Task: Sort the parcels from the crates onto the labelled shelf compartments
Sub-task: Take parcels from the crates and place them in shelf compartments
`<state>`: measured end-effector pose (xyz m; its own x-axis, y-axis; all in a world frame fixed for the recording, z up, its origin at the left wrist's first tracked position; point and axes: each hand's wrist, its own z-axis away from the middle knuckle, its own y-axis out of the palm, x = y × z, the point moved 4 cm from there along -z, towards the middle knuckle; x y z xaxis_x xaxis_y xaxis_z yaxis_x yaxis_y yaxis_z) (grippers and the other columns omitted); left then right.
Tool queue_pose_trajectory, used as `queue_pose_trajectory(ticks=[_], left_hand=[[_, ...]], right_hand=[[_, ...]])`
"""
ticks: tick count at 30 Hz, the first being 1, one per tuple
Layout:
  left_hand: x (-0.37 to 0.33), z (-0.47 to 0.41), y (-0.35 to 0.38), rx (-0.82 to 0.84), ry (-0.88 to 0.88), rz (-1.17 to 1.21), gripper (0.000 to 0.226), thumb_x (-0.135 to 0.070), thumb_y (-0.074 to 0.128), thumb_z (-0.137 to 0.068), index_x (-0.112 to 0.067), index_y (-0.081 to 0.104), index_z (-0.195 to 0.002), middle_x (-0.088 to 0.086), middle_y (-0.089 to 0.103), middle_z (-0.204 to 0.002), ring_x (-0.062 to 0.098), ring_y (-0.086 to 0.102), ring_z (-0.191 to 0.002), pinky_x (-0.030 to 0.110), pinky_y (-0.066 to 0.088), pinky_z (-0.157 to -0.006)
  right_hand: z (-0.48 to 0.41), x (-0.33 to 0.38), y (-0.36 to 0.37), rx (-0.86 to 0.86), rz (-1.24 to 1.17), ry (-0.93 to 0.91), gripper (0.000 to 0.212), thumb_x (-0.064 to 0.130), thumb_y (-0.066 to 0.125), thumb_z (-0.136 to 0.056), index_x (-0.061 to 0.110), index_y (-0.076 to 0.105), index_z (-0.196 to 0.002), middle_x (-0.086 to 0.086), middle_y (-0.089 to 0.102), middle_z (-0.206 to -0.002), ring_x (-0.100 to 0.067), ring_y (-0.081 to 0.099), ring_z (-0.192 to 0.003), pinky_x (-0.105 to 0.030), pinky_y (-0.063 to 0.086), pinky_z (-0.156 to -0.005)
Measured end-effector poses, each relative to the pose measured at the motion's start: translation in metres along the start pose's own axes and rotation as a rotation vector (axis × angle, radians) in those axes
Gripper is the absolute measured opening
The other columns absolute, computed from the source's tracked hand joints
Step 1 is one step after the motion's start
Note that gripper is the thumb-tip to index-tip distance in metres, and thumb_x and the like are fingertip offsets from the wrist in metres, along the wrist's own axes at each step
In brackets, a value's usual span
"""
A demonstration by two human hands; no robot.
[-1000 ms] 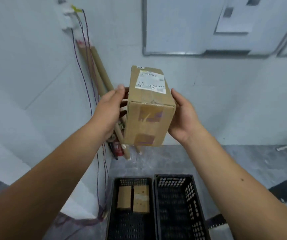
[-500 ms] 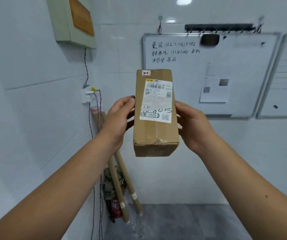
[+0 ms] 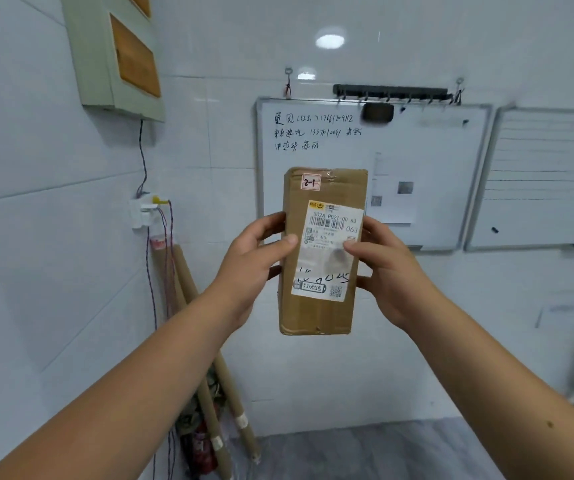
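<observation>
- Holding a cardboard parcel (image 3: 320, 251) upright in front of me at chest height, I see it in the head view against the white tiled wall (image 3: 209, 202) and the lower left part of a whiteboard (image 3: 399, 161).
- Its back and both long sides are hidden from me; only the front face and a sliver of the bottom edge show.
- My fingers behind the parcel are mostly out of sight.
- The white shipping label (image 3: 328, 249) has a barcode and "063" that I can read, but the small print is too fine, and my right thumb covers part of its middle, where a grey smudge blurs the text.
- A small red-edged sticker (image 3: 310, 182) near the top reads something like "2-1".
- The handwriting on the whiteboard is hard to make out.
- My left hand (image 3: 254, 258) is closed round the parcel's left edge, thumb lying across the front.
- My right hand (image 3: 387, 268) grips the right edge, thumb pressed on the label.
- The parcel sits between my two hands, touching both, its top standing above my fingers and its bottom hanging below them.
</observation>
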<state>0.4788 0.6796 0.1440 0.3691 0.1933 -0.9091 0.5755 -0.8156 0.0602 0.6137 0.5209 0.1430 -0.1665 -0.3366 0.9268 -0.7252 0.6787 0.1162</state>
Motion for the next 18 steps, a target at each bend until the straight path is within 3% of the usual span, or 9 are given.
queue_pose_trajectory(ticks=[8, 12, 15, 18], left_hand=[[0.023, 0.002, 0.050, 0.276, -0.008, 0.088, 0.058, -0.017, 0.080, -0.088, -0.042, 0.058, -0.135, -0.007, 0.069, -0.132, 0.022, 0.066, -0.124, 0.046, 0.061, -0.097], [0.031, 0.026, 0.083, 0.497, -0.024, 0.121, 0.066, -0.008, 0.076, -0.091, -0.047, 0.053, -0.139, -0.007, 0.070, -0.127, 0.017, 0.067, -0.119, 0.036, 0.064, -0.087], [0.037, 0.050, 0.108, 0.626, -0.054, 0.168, 0.068, -0.006, 0.076, -0.091, -0.047, 0.051, -0.140, -0.011, 0.071, -0.124, 0.012, 0.069, -0.114, 0.031, 0.063, -0.082], [0.042, 0.083, 0.136, 0.766, -0.091, 0.198, 0.071, -0.008, 0.078, -0.091, -0.044, 0.047, -0.144, -0.013, 0.070, -0.124, 0.006, 0.070, -0.109, 0.027, 0.062, -0.078]], right_hand=[[0.067, 0.004, -0.027, -0.241, 0.065, -0.045, 0.066, -0.001, 0.069, -0.093, 0.029, 0.050, -0.148, -0.007, 0.076, -0.122, -0.027, 0.075, -0.110, -0.038, 0.060, -0.084], [0.122, 0.004, -0.042, -0.423, 0.101, -0.030, 0.067, 0.007, 0.077, -0.090, 0.029, 0.051, -0.148, -0.010, 0.073, -0.125, -0.027, 0.074, -0.112, -0.043, 0.061, -0.093], [0.170, 0.006, -0.050, -0.615, 0.128, -0.020, 0.071, 0.018, 0.088, -0.082, 0.020, 0.053, -0.144, -0.008, 0.070, -0.131, -0.026, 0.072, -0.116, -0.049, 0.059, -0.099], [0.229, 0.010, -0.050, -0.792, 0.218, -0.010, 0.068, 0.030, 0.091, -0.073, 0.015, 0.060, -0.132, -0.005, 0.073, -0.127, -0.023, 0.071, -0.117, -0.049, 0.058, -0.101]])
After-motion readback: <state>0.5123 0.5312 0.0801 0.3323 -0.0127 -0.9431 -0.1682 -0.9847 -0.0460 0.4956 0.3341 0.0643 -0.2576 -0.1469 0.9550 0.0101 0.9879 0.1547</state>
